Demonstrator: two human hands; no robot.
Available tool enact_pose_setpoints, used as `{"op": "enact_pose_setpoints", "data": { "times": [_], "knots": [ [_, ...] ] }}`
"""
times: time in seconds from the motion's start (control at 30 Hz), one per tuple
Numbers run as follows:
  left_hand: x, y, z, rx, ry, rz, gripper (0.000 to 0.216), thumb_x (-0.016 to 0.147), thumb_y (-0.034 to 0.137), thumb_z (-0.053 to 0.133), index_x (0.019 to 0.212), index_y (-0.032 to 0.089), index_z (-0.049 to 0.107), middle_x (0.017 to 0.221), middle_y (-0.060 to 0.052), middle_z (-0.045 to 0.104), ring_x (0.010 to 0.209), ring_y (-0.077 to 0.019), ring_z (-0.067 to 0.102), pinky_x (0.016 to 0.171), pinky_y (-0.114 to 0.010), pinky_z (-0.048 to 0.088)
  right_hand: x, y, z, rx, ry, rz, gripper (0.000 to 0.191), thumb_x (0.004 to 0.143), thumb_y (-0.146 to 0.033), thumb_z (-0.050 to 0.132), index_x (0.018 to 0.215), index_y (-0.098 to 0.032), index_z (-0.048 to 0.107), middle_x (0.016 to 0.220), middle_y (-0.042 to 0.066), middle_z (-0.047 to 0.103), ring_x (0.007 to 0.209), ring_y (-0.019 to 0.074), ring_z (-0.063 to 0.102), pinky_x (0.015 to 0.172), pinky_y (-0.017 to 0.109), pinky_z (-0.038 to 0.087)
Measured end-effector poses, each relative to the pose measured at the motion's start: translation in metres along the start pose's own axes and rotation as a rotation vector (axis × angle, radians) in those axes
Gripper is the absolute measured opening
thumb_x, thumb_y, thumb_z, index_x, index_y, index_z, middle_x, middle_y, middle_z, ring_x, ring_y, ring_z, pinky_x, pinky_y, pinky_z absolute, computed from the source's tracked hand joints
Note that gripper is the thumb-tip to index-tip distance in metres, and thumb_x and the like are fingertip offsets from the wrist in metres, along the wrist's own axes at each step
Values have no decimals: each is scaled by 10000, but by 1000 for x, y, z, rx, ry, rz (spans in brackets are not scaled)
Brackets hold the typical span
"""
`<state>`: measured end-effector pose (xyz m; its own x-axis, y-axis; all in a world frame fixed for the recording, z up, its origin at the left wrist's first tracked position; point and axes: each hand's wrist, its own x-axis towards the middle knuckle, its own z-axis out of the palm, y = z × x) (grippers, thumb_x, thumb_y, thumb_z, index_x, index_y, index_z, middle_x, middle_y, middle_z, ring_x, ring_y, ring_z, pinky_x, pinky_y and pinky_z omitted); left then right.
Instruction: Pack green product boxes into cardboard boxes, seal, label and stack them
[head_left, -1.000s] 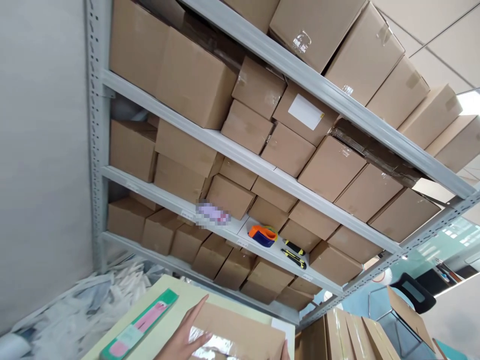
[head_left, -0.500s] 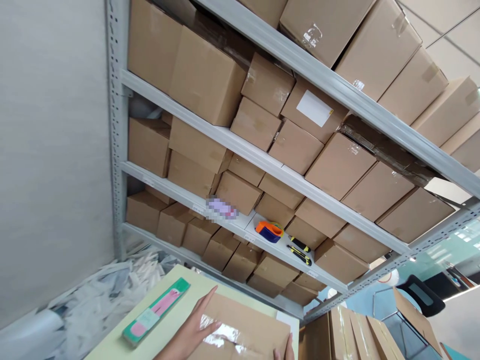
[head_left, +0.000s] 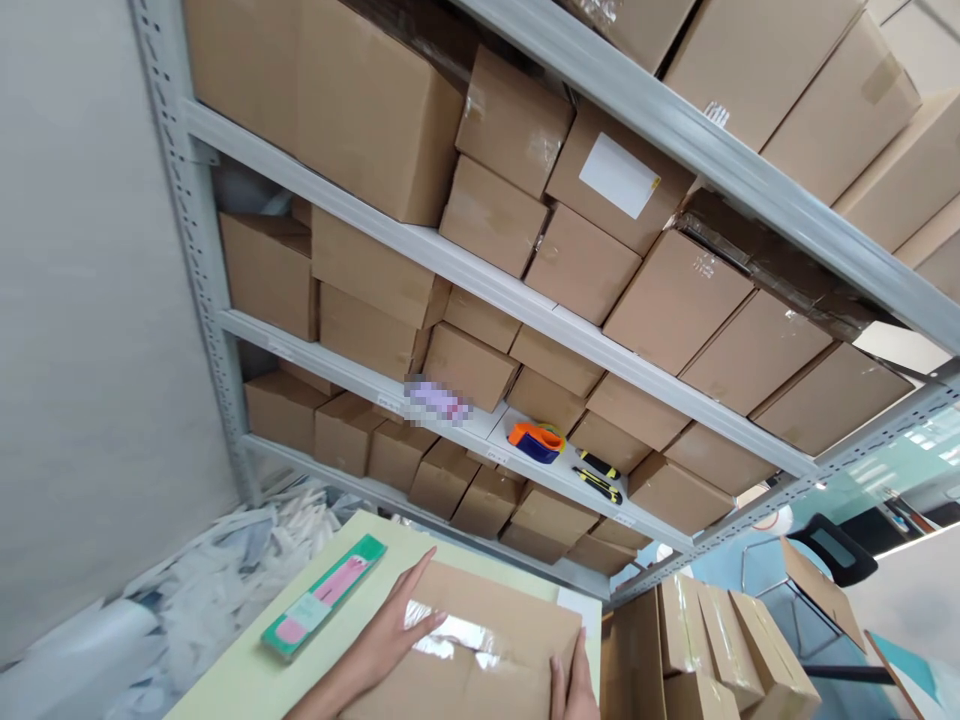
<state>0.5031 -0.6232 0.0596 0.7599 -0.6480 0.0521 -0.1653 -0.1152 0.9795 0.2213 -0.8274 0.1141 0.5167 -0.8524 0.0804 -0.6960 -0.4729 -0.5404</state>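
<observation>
A cardboard box (head_left: 517,612) with shiny clear tape across its top sits at the near end of the pale green table (head_left: 225,690). My left hand (head_left: 397,625) lies along its left side, thumb over the top near the tape. On the opposite side my right hand (head_left: 571,680) presses against the right edge, its fingers partly cut off by the frame. The box is held between both hands. Left of it on the table lies a long green and pink package (head_left: 324,600).
A metal shelving rack (head_left: 487,285) full of cardboard boxes rises beyond the table. On one shelf are an orange and blue tape dispenser (head_left: 536,442) and yellow-black utility knives (head_left: 598,484). White scrap material (head_left: 217,590) heaps at left; taped cartons (head_left: 712,640) stand at right.
The camera view has tilted downward and shifted, so more of the box and my right hand shows. Both hands stay on the box.
</observation>
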Motion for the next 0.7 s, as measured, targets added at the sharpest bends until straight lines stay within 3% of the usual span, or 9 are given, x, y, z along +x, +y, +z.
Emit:
{"op": "enact_pose_setpoints", "data": {
  "times": [0.1,0.33,0.5,0.7],
  "knots": [
    [1,2,0,15,3,2,1016,907,618,718,1780,244,357,1741,-189,512,1678,-395,399,1380,-565,306,3,6,4,-33,-62,77,934,1119,-712,135,1754,-84,404,1686,217,578,1498,377,656,1155,485,611],
    [0,17,-3,101,-10,-19,1009,898,639,692,1751,200,377,1779,-199,464,1696,-381,370,1378,-550,321,-5,-14,-21,-43,-143,65,950,1121,-695,150,1786,-28,270,1731,258,503,1462,407,679,1109,522,617],
    [-6,28,-7,134,5,-83,1071,882,677,725,1756,183,353,1809,-189,418,1681,-367,407,1384,-538,327,-7,-15,-31,-129,-113,-6,995,1117,-723,124,1727,14,399,1756,279,456,1525,439,610,1184,566,562],
    [2,70,-14,410,81,81,980,913,752,705,1710,233,467,1797,-151,452,1694,-388,374,1397,-577,292,14,-24,-59,-141,35,-265,836,1167,-645,283,1671,-16,502,1708,281,528,1564,418,557,1281,604,467]
  ]
}}
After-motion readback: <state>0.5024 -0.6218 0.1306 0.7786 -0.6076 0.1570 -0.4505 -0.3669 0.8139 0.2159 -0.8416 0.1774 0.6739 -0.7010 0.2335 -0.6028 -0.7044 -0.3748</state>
